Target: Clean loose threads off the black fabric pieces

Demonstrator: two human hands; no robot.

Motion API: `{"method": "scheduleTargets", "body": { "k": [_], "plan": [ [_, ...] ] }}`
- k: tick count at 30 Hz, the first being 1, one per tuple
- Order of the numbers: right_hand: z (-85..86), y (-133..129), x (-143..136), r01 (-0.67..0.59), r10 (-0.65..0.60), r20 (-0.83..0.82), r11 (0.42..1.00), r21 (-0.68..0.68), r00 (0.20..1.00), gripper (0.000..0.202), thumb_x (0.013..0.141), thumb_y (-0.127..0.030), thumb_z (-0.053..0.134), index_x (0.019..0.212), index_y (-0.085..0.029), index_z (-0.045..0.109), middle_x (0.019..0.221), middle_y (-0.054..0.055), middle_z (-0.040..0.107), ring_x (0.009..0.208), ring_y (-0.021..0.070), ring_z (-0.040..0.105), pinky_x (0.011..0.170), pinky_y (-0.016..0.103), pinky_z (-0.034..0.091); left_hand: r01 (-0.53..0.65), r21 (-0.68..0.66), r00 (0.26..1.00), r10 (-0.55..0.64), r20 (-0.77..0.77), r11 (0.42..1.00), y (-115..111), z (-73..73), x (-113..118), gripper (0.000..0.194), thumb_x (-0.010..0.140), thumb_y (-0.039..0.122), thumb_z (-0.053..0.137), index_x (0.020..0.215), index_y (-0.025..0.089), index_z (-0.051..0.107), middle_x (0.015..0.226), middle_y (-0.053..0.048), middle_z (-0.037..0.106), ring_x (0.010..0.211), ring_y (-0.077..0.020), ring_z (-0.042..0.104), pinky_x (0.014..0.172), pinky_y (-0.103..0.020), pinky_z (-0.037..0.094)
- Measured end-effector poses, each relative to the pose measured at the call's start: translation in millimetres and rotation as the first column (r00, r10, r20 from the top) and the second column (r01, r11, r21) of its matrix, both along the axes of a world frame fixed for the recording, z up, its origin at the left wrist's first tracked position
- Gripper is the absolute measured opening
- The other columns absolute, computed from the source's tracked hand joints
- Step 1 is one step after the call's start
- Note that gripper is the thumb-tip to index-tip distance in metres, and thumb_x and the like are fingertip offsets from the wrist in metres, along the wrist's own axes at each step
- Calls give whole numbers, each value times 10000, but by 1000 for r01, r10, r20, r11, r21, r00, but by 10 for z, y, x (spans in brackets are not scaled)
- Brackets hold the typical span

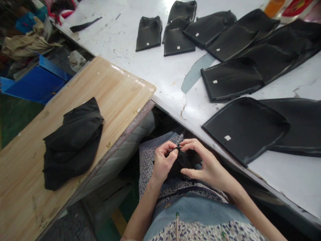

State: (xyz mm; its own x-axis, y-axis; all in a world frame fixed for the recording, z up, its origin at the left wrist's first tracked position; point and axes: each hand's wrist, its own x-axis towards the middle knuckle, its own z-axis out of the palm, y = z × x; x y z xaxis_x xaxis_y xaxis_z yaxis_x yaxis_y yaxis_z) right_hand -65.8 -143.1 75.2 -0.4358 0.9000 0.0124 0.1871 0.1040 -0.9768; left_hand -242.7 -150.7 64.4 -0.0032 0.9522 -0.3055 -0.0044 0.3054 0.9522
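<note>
A piece of black fabric (184, 163) lies bunched over my lap. My left hand (163, 159) is closed, its thumb and forefinger pinching the fabric's upper edge. Just to the right, my right hand (204, 164) has its thumb well apart from its fingers, while its fingertips touch or nearly touch the pinched edge. Part of the fabric is hidden behind both hands. Beneath it I see a patterned apron (198, 207).
On the white table (170, 73) lie several flat black fabric pieces (230, 78) with small white tags. The wooden board (120, 87) at left carries loose black fabric (74, 144). A blue box (32, 83) stands beyond it. The white table's front edge runs close by my right hand.
</note>
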Motion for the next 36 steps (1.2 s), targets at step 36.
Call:
{"method": "scheduleTargets", "body": {
  "k": [36],
  "plan": [
    [-160, 7, -52, 218, -229, -63, 965, -148, 971, 106, 910, -275, 701, 894, -218, 613, 977, 12, 661, 945, 184, 610, 852, 280, 449, 103, -75, 995, -101, 24, 992, 4, -47, -18, 164, 835, 271, 702, 786, 168, 583, 679, 34, 545, 597, -84, 454, 552, -180, 369]
  ]
}}
